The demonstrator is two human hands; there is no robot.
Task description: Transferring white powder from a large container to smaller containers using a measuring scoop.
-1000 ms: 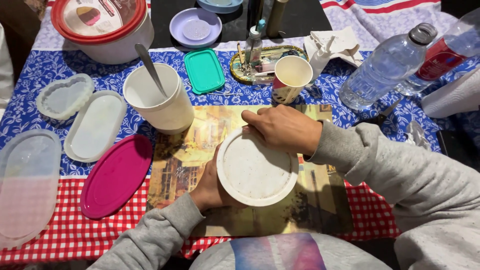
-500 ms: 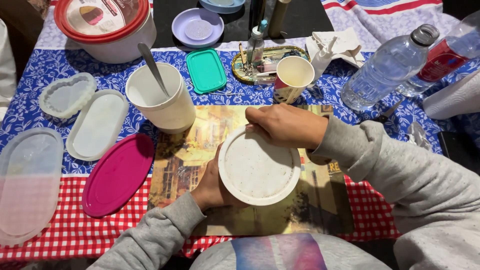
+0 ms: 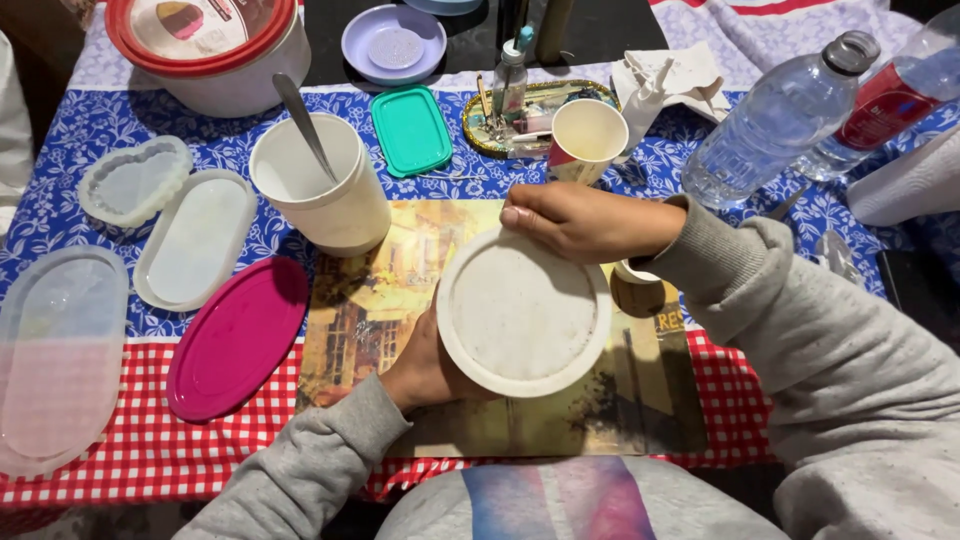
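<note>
A round white mould [image 3: 522, 312] filled with a pale grainy cast sits in front of me, over a picture placemat [image 3: 380, 300]. My left hand [image 3: 425, 365] grips the mould's lower left rim from beneath. My right hand [image 3: 585, 220] rests over its upper rim, fingers curled on the edge. Both arms are in grey sleeves. A white cup [image 3: 318, 190] with a metal spoon [image 3: 300, 122] standing in it is just left of the mould. A small brown object [image 3: 637, 292] lies under my right wrist.
A pink oval lid [image 3: 238, 335], clear oval moulds [image 3: 195, 240] and a heart mould [image 3: 135, 180] lie left. A teal lid [image 3: 411, 128], paper cup [image 3: 588, 138], small tray of tools [image 3: 520, 112], water bottles [image 3: 775, 125], a red-lidded tub [image 3: 210, 45] and a lilac plate [image 3: 393, 42] stand behind.
The round mould has tilted and shifted a little under both hands. My right hand has slid slightly further along its top rim. Everything else stays put.
</note>
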